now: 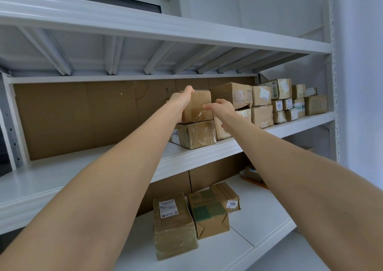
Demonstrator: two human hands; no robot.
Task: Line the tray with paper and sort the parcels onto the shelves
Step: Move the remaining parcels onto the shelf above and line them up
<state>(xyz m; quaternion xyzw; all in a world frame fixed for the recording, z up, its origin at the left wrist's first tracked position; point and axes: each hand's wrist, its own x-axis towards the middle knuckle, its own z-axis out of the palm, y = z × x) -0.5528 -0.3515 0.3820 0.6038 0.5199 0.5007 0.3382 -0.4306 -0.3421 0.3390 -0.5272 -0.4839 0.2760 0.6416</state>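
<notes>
The left hand (182,97) is curled over the upper left edge of the small taped parcel (199,108), while the right hand (224,107) hangs slack-fingered at its right face, thumb about touching. It sits atop a larger parcel (195,135) on the middle shelf (99,167). It looks light and stiff, its tape slick, so opposite sides are best; a short end faces out, its length seemingly running backward.

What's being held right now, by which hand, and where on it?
The left hand grips the small parcel at its top left corner, thumb on top. The right hand is open at its right front, holding nothing; contact unclear.
</notes>
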